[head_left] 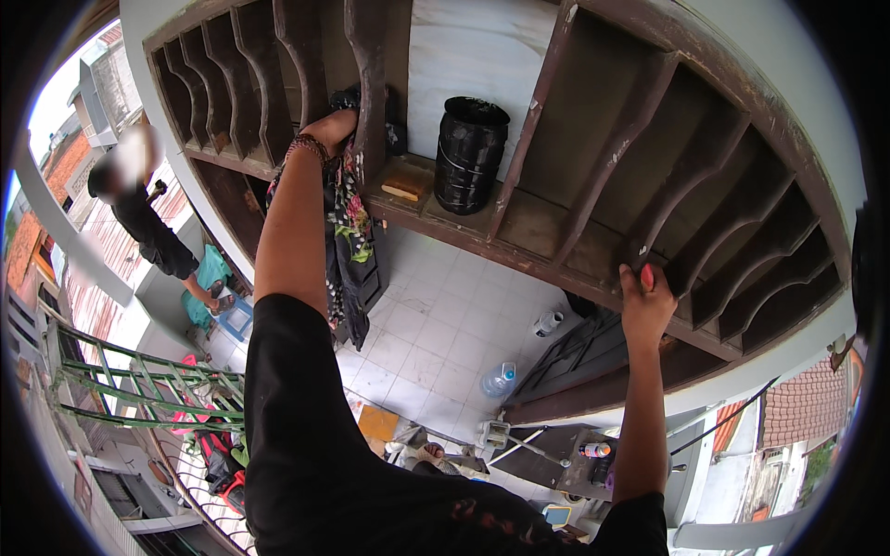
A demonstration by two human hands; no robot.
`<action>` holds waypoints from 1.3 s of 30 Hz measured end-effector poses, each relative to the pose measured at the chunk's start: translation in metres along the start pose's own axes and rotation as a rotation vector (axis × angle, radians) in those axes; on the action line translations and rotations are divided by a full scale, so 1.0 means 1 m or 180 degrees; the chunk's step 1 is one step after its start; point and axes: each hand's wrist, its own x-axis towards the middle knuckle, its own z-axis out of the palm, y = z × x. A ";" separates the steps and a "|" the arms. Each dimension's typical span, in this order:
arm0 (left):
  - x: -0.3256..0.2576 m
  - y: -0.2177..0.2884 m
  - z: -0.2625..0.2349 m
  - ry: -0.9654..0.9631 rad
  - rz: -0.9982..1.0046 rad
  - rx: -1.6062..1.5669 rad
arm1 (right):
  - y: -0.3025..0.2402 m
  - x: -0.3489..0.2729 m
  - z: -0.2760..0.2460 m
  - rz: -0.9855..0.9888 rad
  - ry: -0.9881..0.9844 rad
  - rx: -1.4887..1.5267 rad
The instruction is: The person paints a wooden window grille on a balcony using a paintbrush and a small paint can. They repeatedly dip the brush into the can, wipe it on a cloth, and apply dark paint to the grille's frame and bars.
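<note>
My left arm reaches up to a dark brown wooden shelf with wavy upright dividers (pixel 366 56). My left hand (pixel 336 128) goes in behind one of them, so its fingers are hidden. Close by hang dark floral cloth (pixel 352 208) and a black bundle. On the shelf's ledge, my right hand (pixel 647 310) is closed around something with a red end (pixel 646 276); the rest of it is covered by the fingers. Between the hands stands a black pail (pixel 471 153) with a wire handle, and left of it lies a yellowish block (pixel 405 185).
Below is a white tiled floor with a clear plastic bottle (pixel 498 380) and a dark grille panel (pixel 565 357). A green metal ladder-like frame (pixel 139 394) lies at the left. Another person (pixel 153 222) stands beyond it, near a blue stool (pixel 235 318).
</note>
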 end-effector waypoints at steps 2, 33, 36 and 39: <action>-0.030 0.023 0.013 0.0203 0.0136 0.0113 | 0.004 0.000 0.000 -0.0016 0.0045 0.0046; -0.100 -0.022 0.186 -0.0281 0.2346 -0.0391 | 0.009 -0.008 0.006 -0.0032 0.0246 0.0263; -0.099 -0.021 0.185 -0.0354 0.2353 -0.0332 | 0.008 -0.008 0.007 -0.0005 0.0235 0.0340; -0.095 -0.023 0.188 -0.0409 0.2373 -0.0364 | 0.015 -0.007 0.008 0.0107 0.0147 0.0422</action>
